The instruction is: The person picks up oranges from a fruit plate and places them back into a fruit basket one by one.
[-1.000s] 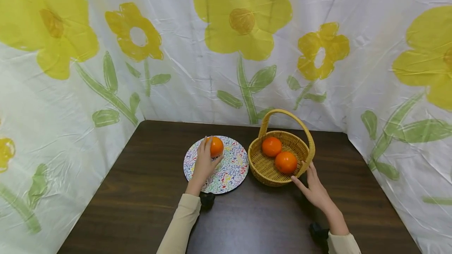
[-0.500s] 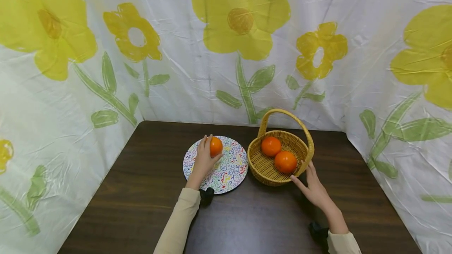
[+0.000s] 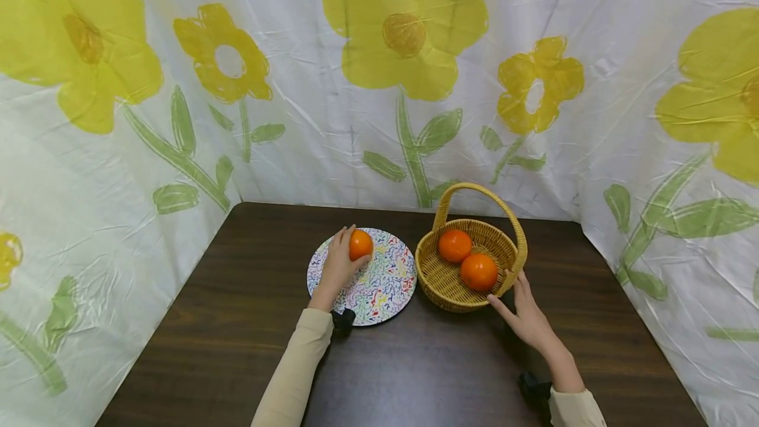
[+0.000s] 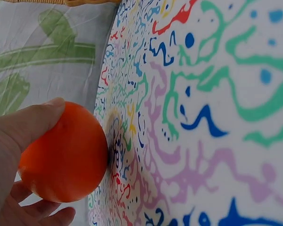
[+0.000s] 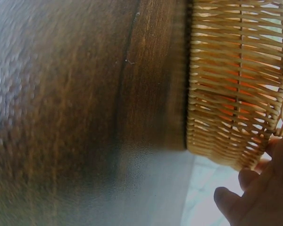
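Note:
My left hand [image 3: 339, 265] is at an orange [image 3: 360, 244] on the left part of a round plate [image 3: 385, 288] with multicoloured squiggles. In the left wrist view the thumb lies over the orange [image 4: 68, 155], and the other fingers curl beneath it. The orange sits at the plate's surface [image 4: 179, 141]. My right hand [image 3: 530, 321] rests against the right side of a yellow wicker basket [image 3: 441, 282], fingers spread, thumb at the rim. Two more oranges, one farther back [image 3: 455, 246] and one nearer [image 3: 479, 272], lie inside the basket. Its woven wall [image 5: 236, 84] hides them partly from the right wrist view.
Plate and basket stand side by side toward the back of a dark wooden table [image 3: 415, 374]. The basket's tall arched handle [image 3: 483, 191] rises above its bowl. A white curtain [image 3: 308, 117] with yellow flowers hangs behind the table and along both sides.
My left hand and forearm have shifted slightly to the left, and the orange in the hand has moved a little with them. The right hand and the basket look unchanged.

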### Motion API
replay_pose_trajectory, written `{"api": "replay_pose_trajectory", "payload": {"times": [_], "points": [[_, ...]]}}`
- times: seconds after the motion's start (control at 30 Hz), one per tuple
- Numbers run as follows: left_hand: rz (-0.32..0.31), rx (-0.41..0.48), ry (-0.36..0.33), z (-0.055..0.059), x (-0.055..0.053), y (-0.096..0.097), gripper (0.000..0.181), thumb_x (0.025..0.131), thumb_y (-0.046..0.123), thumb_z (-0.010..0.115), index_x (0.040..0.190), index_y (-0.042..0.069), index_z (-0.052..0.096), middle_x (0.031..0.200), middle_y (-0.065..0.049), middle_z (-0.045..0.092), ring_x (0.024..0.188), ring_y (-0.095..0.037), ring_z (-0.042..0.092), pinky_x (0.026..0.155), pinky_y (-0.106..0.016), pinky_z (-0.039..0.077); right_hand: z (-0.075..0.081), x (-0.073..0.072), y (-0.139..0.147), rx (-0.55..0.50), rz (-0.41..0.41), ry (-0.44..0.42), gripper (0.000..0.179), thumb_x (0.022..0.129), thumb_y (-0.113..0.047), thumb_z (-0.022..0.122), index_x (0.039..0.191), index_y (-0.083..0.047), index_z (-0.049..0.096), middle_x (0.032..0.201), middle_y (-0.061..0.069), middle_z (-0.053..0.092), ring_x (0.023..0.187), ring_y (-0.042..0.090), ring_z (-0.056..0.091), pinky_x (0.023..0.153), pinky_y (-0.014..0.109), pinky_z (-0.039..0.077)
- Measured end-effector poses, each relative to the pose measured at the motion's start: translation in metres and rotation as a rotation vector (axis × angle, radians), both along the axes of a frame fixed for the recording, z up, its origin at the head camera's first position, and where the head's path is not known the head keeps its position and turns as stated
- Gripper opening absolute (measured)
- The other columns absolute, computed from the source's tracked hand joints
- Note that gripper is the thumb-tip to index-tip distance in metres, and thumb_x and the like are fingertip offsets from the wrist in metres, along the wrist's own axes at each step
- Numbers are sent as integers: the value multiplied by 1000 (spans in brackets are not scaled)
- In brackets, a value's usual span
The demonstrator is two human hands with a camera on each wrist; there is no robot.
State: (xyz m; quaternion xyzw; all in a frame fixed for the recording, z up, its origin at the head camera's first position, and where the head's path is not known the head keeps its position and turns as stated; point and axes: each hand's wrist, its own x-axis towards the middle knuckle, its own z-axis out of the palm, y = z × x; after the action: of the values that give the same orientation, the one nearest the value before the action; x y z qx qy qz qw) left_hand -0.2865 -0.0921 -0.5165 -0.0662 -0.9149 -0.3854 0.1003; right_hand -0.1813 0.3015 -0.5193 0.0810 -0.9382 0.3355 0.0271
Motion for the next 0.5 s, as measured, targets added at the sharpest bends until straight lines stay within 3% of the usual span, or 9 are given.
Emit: {"api": "replay_pose_trajectory", "payload": {"times": [0.2, 0.5], "points": [[-18, 29, 20, 1, -3, -1, 75, 75, 27, 77, 139, 13, 41, 139, -16, 39, 121, -37, 45, 95, -55, 41, 0, 0, 0, -4, -1, 3, 77, 93, -42, 51, 150, -15, 6, 155, 9, -11, 133, 48, 20, 89, 70, 31], [-31, 37, 26, 6, 1, -2, 73, 73, 31, 79, 135, 12, 46, 133, -14, 46, 115, -34, 51, 93, -53, 44, 0, 0, 0, -2, 1, -7, 77, 93, -42, 51, 149, -9, 10, 154, 9, -13, 132, 50, 21, 89, 70, 32]]}}
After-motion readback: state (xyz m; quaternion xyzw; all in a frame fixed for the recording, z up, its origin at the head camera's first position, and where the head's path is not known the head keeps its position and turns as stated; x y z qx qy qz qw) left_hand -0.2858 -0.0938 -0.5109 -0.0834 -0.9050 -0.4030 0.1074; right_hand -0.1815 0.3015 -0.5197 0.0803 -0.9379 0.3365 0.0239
